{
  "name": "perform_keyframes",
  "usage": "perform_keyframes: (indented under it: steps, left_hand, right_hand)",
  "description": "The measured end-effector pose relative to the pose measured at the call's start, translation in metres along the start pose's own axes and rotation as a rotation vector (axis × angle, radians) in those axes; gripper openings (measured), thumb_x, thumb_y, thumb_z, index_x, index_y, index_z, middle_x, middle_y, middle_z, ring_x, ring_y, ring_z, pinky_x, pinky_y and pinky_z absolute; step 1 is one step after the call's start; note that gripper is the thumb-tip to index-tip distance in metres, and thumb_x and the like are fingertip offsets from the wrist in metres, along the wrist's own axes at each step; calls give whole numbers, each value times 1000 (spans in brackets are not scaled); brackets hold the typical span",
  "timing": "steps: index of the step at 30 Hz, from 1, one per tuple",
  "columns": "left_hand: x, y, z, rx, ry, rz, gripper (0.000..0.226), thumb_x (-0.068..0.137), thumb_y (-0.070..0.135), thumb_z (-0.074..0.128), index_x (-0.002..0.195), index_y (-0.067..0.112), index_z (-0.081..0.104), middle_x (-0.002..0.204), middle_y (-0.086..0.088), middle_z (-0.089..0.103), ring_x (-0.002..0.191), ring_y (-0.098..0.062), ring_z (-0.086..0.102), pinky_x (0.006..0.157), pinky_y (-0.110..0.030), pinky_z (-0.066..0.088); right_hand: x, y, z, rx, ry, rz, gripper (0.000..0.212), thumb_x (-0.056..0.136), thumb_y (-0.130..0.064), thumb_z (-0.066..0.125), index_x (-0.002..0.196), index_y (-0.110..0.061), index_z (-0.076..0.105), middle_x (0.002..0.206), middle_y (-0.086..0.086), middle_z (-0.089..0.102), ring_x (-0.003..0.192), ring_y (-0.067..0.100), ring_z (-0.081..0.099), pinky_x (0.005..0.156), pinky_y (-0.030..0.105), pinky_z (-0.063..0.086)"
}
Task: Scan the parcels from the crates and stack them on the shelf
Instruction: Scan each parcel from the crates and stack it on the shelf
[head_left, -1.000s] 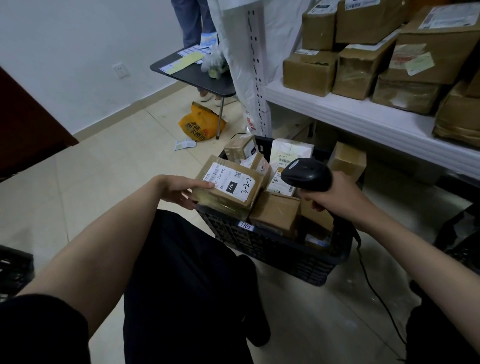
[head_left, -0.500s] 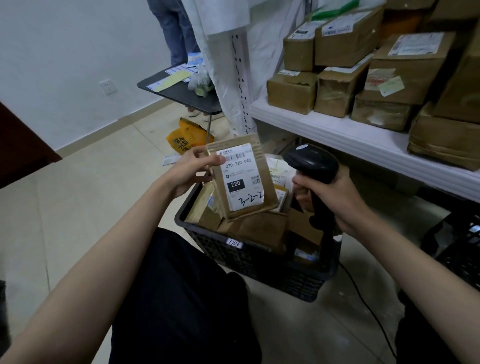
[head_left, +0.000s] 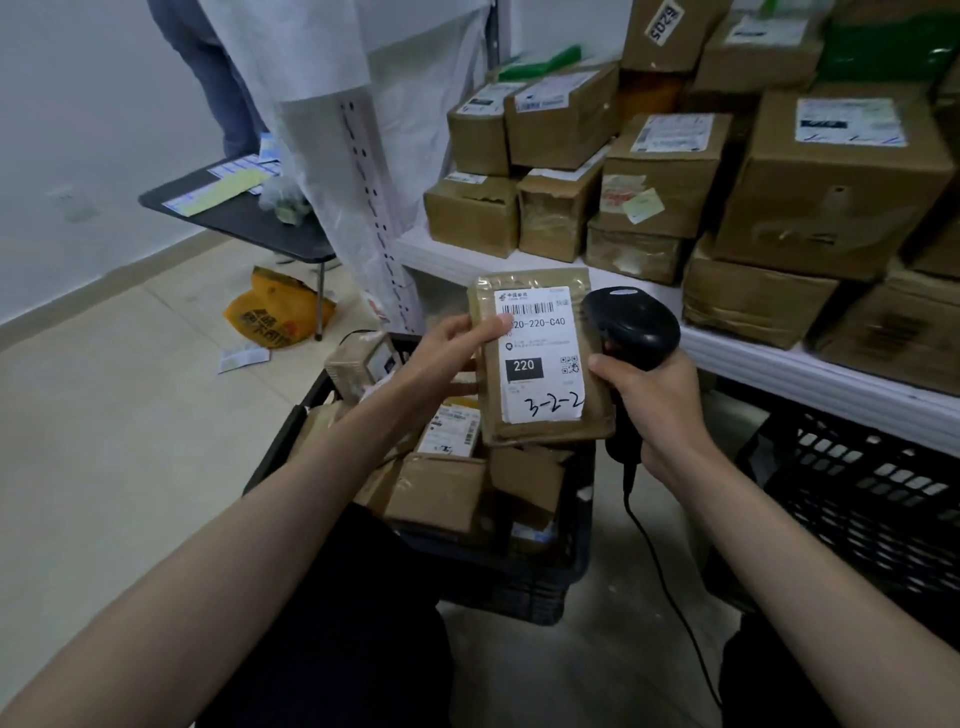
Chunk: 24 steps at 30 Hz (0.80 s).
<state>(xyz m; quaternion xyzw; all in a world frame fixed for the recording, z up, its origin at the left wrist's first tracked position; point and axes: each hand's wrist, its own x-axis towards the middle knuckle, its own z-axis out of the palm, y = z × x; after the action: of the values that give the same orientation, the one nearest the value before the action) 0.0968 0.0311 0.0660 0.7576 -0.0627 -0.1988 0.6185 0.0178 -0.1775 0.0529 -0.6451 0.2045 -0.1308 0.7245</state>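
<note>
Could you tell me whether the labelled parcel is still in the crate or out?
Out: the left hand holds the parcel above the crate.

I see a black table (head_left: 244, 221) bearing paper sheets (head_left: 215, 193), an orange bag (head_left: 278, 317) on the floor beneath it.

white shelf (head_left: 545, 270) bearing stacked brown cartons (head_left: 670, 171); tiled floor (head_left: 130, 426) carrying a black crate (head_left: 519, 582) of parcels, a second crate (head_left: 878, 499), and a yellow bag (head_left: 275, 314).
</note>
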Motion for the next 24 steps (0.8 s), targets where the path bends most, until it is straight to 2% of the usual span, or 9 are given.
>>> perform_keyframes:
  steps: [4,8,10,12,15,17,20,22,24]
  left_hand:
    - [8,2,9,20,-136,-7,59,91,39,73,146,38,49,125,4,73,112,-22,71,91,-45,60]
    - [6,6,15,52,-191,23,63,92,21,72,148,32,44,109,8,77,99,-10,74,85,-36,59]
    - [6,4,15,51,-199,13,66,88,20,75,145,30,44,109,7,77,99,-11,74,86,-40,60]
    - [7,3,18,37,-156,-15,69,82,24,80,142,26,45,114,2,76,101,-16,74,88,-44,60]
    - [7,2,24,39,-69,21,38,87,22,78,117,30,55,97,11,77,93,-9,74,76,-30,60]
    - [8,4,27,28,5,42,47,87,25,79,127,24,54,96,12,77,89,-6,74,69,-25,59]
    - [13,4,25,-4,118,67,73,84,26,82,145,18,43,110,6,71,94,-6,71,62,-20,58]
    - [18,3,24,-19,167,90,76,85,24,82,148,17,41,110,6,71,93,-3,71,59,-17,56]
    - [21,1,23,0,198,110,83,83,26,84,153,17,40,111,7,71,96,-4,71,61,-18,57]
  right_hand:
    - [5,-5,-14,7,51,-2,34,81,-8,80,111,-19,71,100,4,78,87,20,77,80,46,64]
    - [5,-4,-23,-28,54,-21,33,81,-8,80,111,-17,71,101,4,79,87,18,77,80,43,63]
    - [5,-4,-27,-43,50,-23,32,81,-8,80,111,-16,72,98,4,79,88,19,77,82,45,63]
    - [6,-5,-29,-52,52,-20,31,81,-8,80,111,-14,73,97,4,79,86,19,77,81,44,63]
    - [5,-8,-33,-59,49,-37,31,81,-10,80,111,-14,73,98,1,78,89,15,75,78,34,61]
    - [5,-9,-36,-81,51,-58,30,82,-13,80,111,-15,74,99,0,77,93,13,74,79,30,57]
    - [1,-13,-41,-153,33,-105,24,83,-16,80,106,-16,75,96,0,77,92,14,72,81,33,56]
    - [-4,-17,-44,-134,-13,-101,20,85,-13,78,104,-14,75,90,4,78,83,16,73,77,35,60]
    - [-12,-23,-46,-117,-72,-77,18,87,-11,76,104,-11,74,86,9,76,72,16,71,69,30,58]
